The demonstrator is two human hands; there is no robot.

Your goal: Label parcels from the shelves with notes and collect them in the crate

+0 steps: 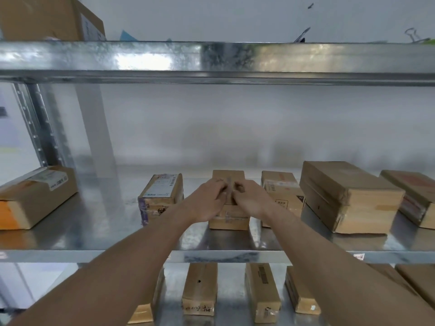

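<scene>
— Head view: what's on the middle shelf (94, 241)?

— Cardboard parcels in a row. I have both hands on the small parcel (228, 217) at centre, arms stretched out.

— Grip?

— My left hand (207, 201) and right hand (250, 200) curl fingers onto its top; whether they pinch a note, I cannot tell. Bare shelf lies left of the grip.

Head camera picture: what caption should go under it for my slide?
Both hands reach a small cardboard parcel on the metal shelf.
</scene>
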